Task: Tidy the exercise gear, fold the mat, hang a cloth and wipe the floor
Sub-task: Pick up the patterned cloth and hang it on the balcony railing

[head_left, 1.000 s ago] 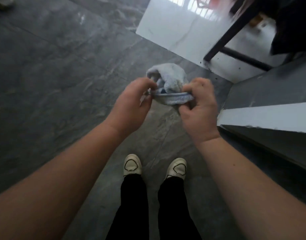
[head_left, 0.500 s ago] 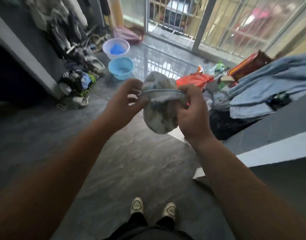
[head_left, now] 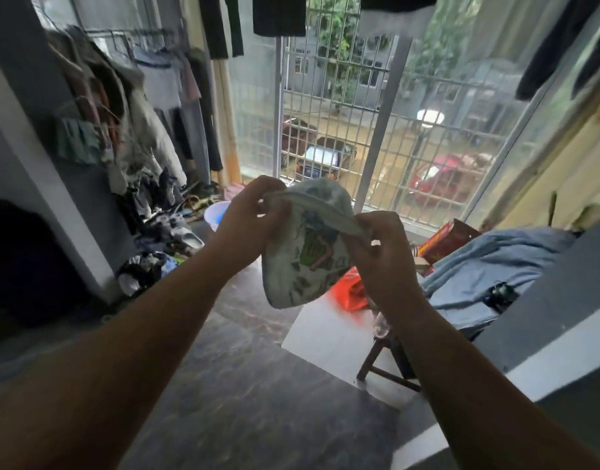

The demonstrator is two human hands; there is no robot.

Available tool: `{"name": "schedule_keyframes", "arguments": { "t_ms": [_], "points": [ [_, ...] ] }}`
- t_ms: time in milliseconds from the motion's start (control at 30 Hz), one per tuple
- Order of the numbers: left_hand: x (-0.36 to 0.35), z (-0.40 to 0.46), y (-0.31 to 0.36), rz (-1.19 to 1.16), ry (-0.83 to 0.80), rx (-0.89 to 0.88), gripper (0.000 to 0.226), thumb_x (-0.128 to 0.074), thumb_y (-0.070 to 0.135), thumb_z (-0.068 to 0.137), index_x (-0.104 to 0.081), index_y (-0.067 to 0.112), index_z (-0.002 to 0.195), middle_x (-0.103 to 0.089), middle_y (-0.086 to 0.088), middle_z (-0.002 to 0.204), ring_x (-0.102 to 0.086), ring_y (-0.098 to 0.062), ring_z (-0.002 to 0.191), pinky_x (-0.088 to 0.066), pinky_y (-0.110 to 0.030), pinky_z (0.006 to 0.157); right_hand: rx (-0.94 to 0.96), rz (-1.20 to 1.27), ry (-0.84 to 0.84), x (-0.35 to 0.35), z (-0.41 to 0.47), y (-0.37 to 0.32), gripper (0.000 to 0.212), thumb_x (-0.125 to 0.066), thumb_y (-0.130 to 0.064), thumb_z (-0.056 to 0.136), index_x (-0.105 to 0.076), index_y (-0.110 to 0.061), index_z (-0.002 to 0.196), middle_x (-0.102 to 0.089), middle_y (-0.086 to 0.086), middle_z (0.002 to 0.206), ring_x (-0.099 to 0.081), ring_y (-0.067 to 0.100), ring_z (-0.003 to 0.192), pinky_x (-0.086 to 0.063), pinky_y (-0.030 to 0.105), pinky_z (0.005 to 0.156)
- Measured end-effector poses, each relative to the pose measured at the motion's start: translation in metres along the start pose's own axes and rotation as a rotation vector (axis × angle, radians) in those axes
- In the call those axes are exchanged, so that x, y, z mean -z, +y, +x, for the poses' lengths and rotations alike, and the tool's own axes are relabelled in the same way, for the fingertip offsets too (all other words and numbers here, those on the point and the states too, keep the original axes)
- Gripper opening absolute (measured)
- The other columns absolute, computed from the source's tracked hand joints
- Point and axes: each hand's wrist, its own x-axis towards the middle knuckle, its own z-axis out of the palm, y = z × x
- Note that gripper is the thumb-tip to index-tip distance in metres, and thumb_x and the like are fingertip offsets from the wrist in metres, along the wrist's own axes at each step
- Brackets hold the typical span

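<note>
My left hand (head_left: 249,217) pinches the far-left end of the cloth's (head_left: 305,256) top hem; my right hand (head_left: 380,252) pinches its near-right end, so it hangs between them in front of the window grille (head_left: 342,106). It looks light and limp, best held by the hem corners.

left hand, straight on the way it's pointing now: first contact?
Likely the right hand. The left hand points right along the cloth edge both hands pinch. Depth is unclear, so it could pass behind.
</note>
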Motion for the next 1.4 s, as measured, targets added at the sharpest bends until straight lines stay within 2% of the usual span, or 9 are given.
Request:
{"name": "schedule_keyframes", "arguments": {
  "t_ms": [133, 333, 567, 733, 867, 1033, 1133, 1233, 1400],
  "points": [
    [0.003, 0.023, 0.011, 0.12, 0.005, -0.024, 0.014, -0.055, 0.021, 0.096, -0.064, 0.03, 0.1, -0.064, 0.012, 0.087, -0.058, 0.0, 0.078, -0.044, -0.015, 0.063, 0.109, -0.248, 0.12, -0.013, 0.018, 0.003, 0.018, -0.066, -0.032, 0.091, -0.07, -0.017, 0.1, -0.054, 0.0, 0.105, -0.047, 0.018, 0.101, -0.032, 0.019, 0.088],
    [0.007, 0.076, 0.002, 0.272, 0.062, -0.103, 0.017, -0.063, 0.027, 0.093, -0.074, 0.027, 0.106, -0.06, 0.017, 0.115, -0.059, -0.005, 0.093, -0.044, -0.016, 0.081, 0.113, -0.197, -0.07, -0.023, 0.057, 0.012, 0.022, -0.061, -0.031, 0.085, -0.056, -0.01, 0.088, -0.053, 0.001, 0.09, -0.048, 0.02, 0.086, -0.042, 0.032, 0.073],
    [-0.014, 0.158, -0.013, 0.032, 0.059, 0.083, 0.011, -0.061, 0.023, 0.092, -0.068, 0.032, 0.093, -0.066, 0.009, 0.082, -0.062, 0.004, 0.062, -0.047, -0.016, 0.053, -0.137, -0.162, -0.274, -0.043, 0.137, 0.04, 0.026, -0.066, -0.031, 0.088, -0.057, -0.007, 0.084, -0.056, 0.009, 0.08, -0.055, 0.028, 0.077, -0.046, 0.043, 0.07],
    [-0.05, 0.24, -0.033, 0.017, 0.026, 0.041, 0.015, -0.059, 0.023, 0.092, -0.068, 0.032, 0.102, -0.067, 0.012, 0.085, -0.063, 0.003, 0.066, -0.048, -0.017, 0.054, -0.207, -0.076, -0.306, -0.063, 0.215, 0.085, 0.017, -0.065, -0.027, 0.089, -0.057, -0.013, 0.094, -0.06, 0.001, 0.089, -0.062, 0.023, 0.084, -0.052, 0.04, 0.072],
    [-0.076, 0.315, -0.055, 0.05, -0.022, 0.008, 0.018, -0.06, 0.024, 0.093, -0.07, 0.038, 0.098, -0.07, 0.012, 0.089, -0.068, -0.006, 0.075, -0.051, -0.018, 0.056, -0.254, 0.24, -0.396, -0.074, 0.291, 0.123, 0.018, -0.07, -0.02, 0.088, -0.062, -0.019, 0.104, -0.072, 0.004, 0.094, -0.072, 0.023, 0.084, -0.06, 0.04, 0.072],
    [-0.095, 0.402, -0.096, 0.057, -0.059, -0.01, 0.023, -0.066, 0.027, 0.09, -0.063, 0.034, 0.112, -0.069, 0.01, 0.103, -0.069, -0.007, 0.086, -0.058, -0.026, 0.066, -0.266, 0.329, -0.403, -0.103, 0.381, 0.175, 0.011, -0.067, -0.017, 0.093, -0.073, -0.011, 0.101, -0.076, 0.01, 0.093, -0.074, 0.027, 0.085, -0.059, 0.051, 0.082],
    [-0.084, 0.441, -0.141, -0.104, -0.082, 0.117, 0.064, -0.074, 0.053, 0.078, -0.05, 0.025, 0.131, -0.063, 0.0, 0.118, -0.068, -0.015, 0.1, -0.058, -0.032, 0.073, -0.298, 0.482, -0.333, -0.125, 0.432, 0.196, 0.012, -0.064, -0.015, 0.095, -0.072, -0.008, 0.101, -0.075, 0.016, 0.094, -0.073, 0.03, 0.085, -0.06, 0.043, 0.073],
    [-0.065, 0.472, -0.202, -0.085, -0.152, 0.23, 0.088, -0.071, 0.08, 0.058, -0.047, 0.033, 0.128, -0.064, 0.0, 0.121, -0.065, -0.018, 0.109, -0.056, -0.041, 0.089, -0.292, 0.521, -0.307, -0.148, 0.483, 0.218, 0.014, -0.059, -0.011, 0.098, -0.07, -0.003, 0.104, -0.072, 0.02, 0.098, -0.072, 0.029, 0.086, -0.06, 0.037, 0.071],
    [-0.051, 0.536, -0.285, -0.221, -0.256, 0.373, 0.086, -0.074, 0.072, 0.064, -0.049, 0.027, 0.134, -0.062, -0.011, 0.13, -0.062, -0.02, 0.119, -0.05, -0.045, 0.102, -0.227, 0.591, -0.379, -0.196, 0.562, 0.254, 0.016, -0.056, -0.005, 0.098, -0.066, 0.0, 0.11, -0.069, 0.021, 0.098, -0.069, 0.029, 0.087, -0.058, 0.035, 0.073]
  ]
}}
